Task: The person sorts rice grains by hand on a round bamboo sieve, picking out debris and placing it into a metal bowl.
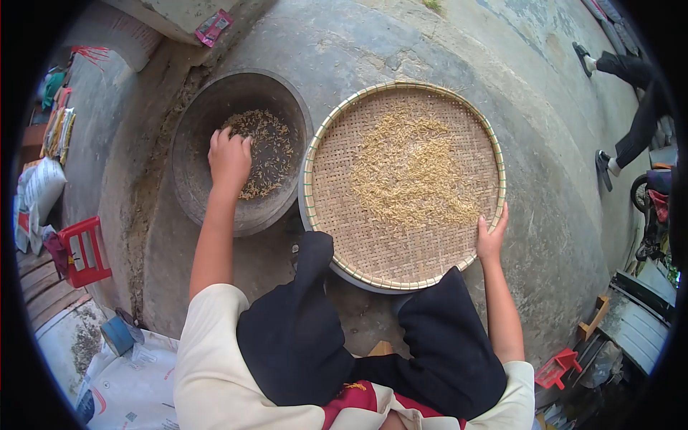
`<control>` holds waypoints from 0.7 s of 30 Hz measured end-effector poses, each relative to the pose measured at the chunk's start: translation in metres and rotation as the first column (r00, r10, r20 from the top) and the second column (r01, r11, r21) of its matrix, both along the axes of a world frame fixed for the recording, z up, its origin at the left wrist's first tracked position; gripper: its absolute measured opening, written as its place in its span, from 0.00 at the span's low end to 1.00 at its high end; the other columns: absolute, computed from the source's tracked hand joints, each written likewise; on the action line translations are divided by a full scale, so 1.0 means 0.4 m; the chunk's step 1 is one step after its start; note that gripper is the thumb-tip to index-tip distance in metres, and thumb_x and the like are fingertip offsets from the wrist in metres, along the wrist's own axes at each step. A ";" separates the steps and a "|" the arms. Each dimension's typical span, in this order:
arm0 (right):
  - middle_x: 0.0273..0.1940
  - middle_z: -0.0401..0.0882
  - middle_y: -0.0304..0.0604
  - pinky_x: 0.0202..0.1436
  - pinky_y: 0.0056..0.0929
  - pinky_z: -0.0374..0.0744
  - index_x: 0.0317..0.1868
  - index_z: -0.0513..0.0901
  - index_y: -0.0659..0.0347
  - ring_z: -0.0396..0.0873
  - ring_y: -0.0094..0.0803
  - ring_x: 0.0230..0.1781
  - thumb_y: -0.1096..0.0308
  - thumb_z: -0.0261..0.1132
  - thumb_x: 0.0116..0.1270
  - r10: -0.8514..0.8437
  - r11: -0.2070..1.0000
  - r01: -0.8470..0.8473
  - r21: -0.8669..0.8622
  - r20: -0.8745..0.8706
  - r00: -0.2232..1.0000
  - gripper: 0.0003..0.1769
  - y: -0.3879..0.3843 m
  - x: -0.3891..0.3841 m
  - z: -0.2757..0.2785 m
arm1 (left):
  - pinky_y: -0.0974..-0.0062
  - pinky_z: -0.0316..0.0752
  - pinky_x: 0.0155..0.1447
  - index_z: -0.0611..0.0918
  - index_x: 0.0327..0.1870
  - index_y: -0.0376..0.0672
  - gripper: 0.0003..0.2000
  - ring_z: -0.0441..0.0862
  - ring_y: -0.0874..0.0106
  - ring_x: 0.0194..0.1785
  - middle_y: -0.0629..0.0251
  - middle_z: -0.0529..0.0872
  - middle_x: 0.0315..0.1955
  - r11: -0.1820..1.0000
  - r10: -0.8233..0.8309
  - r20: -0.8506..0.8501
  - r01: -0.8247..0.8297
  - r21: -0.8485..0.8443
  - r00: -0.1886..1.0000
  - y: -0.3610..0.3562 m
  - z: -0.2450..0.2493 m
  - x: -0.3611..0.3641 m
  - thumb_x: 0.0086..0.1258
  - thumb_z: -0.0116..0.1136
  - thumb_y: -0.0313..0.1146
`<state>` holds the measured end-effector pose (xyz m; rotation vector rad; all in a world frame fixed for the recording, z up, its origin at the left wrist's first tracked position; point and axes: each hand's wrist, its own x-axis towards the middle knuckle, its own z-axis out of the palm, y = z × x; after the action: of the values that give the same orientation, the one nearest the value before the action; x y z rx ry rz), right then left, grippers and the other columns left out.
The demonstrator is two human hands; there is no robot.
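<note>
A round woven bamboo tray (333, 236) with a green-and-white bound rim lies in front of my knees, and yellowish grains (408, 168) are spread over its middle. My right hand (491, 233) grips the tray's lower right rim, thumb on top near the grains. To the left stands a dark round basin (193, 179) with scattered grains (266, 158) at its bottom. Inside the basin, my left hand (231, 154) is over the left edge of those grains, fingers curled downward; their tips are partly hidden, as is anything between them.
A person's legs (634, 129) in dark trousers and sandals are at the upper right. Red plastic stools stand at left (84, 251) and lower right (557, 369). A pink packet (213, 27) lies on a ledge above the basin. White sacks (43, 190) sit at far left.
</note>
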<state>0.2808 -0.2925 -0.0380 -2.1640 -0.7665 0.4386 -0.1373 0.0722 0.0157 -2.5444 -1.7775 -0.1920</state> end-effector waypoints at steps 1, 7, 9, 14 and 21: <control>0.64 0.61 0.56 0.64 0.35 0.65 0.71 0.48 0.59 0.66 0.42 0.62 0.71 0.59 0.63 -0.001 1.000 0.001 0.021 -0.033 0.999 0.40 0.001 0.000 -0.001 | 0.57 0.63 0.64 0.81 0.37 0.37 0.12 0.67 0.52 0.62 0.52 0.76 0.53 1.000 0.000 0.002 0.000 0.004 1.000 0.007 0.002 -0.012 0.68 0.52 0.37; 0.62 0.63 0.59 0.67 0.41 0.60 0.70 0.51 0.60 0.67 0.49 0.61 0.66 0.61 0.62 0.052 0.979 0.001 -0.202 0.258 0.965 0.39 0.011 -0.009 0.031 | 0.57 0.60 0.66 0.80 0.48 0.37 0.20 0.66 0.52 0.63 0.44 0.74 0.55 0.967 -0.063 0.362 0.147 -0.207 0.930 0.001 0.003 0.080 0.67 0.53 0.46; 0.60 0.66 0.58 0.67 0.42 0.61 0.68 0.56 0.61 0.68 0.50 0.60 0.66 0.62 0.61 0.122 0.965 0.003 -0.261 0.459 0.880 0.37 0.020 -0.003 0.052 | 0.57 0.57 0.68 0.73 0.58 0.40 0.26 0.60 0.51 0.68 0.44 0.67 0.61 0.962 -0.166 0.374 0.232 -0.141 0.912 -0.003 -0.004 0.149 0.66 0.54 0.49; 0.50 0.76 0.46 0.53 0.40 0.71 0.55 0.74 0.61 0.76 0.42 0.48 0.70 0.63 0.58 0.600 0.800 -0.510 -0.317 0.418 0.682 0.23 0.165 0.012 0.202 | 0.57 0.54 0.71 0.67 0.64 0.43 0.29 0.52 0.52 0.72 0.47 0.60 0.66 0.900 -0.295 0.333 0.378 -0.219 0.896 -0.018 -0.023 0.261 0.65 0.55 0.50; 0.40 0.77 0.47 0.44 0.34 0.77 0.44 0.78 0.60 0.78 0.41 0.40 0.72 0.65 0.58 0.540 0.828 -0.484 -0.283 0.172 0.824 0.13 0.503 -0.026 0.129 | 0.56 0.55 0.70 0.68 0.64 0.45 0.24 0.51 0.53 0.72 0.50 0.63 0.65 0.855 -0.337 0.343 0.438 -0.279 0.877 -0.024 -0.078 0.288 0.67 0.53 0.40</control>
<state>0.2704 -0.0912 0.0136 -2.2262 -1.5307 0.5595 -0.0221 0.0628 -0.0156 -3.2782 -1.4418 -0.2849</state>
